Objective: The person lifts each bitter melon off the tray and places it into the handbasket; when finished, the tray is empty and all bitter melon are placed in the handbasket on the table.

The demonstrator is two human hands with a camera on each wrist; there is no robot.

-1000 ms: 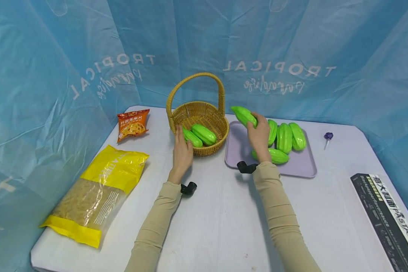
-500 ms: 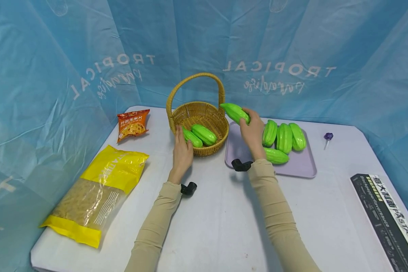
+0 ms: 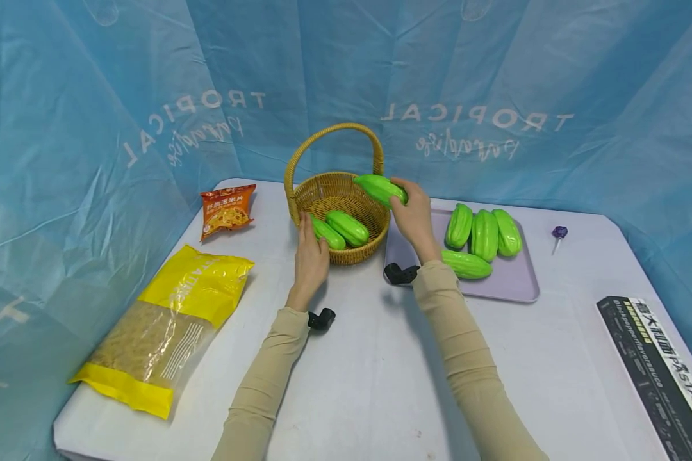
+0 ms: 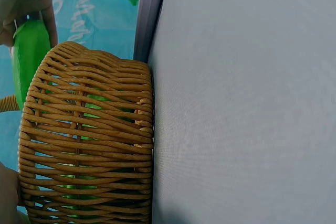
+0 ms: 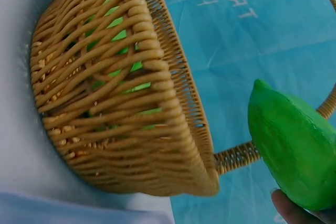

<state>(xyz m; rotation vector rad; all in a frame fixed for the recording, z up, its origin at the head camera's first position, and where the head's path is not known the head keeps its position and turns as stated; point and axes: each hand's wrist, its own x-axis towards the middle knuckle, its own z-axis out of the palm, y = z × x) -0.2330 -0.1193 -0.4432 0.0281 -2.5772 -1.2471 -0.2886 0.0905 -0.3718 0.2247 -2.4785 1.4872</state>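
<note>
- Right grip, one: fingers and thumb closed round the rear end of a green fruit; pointed end free, directed toward the basket.
- Held fruit, location: raised at the basket's right side, overlapping the foot of the handle in the head view; contact with the handle cannot be told.
- Hazard, handle: the free tip could catch it if carried too low or too far over, turning the fruit or shoving the basket.
- Hazard, hold: only one end is gripped, and the skin looks smooth and glossy; the fruit could pivot or slip if the pinch slackens.
- Left grip, one: fingers fairly straight, laid against the basket's left side by the rim; how firmly it braces cannot be told.
- Hazard, basket: a knock from the right could tilt or slide it, should that brace prove light.
- Basket contents, two green fruits, lying side by side toward the near side. Hazard: a fruit released from height could strike them and roll.
- Tray, lilac, on the table, four green fruits aboard. Hazard: a low right sleeve could brush the nearest one.
</note>
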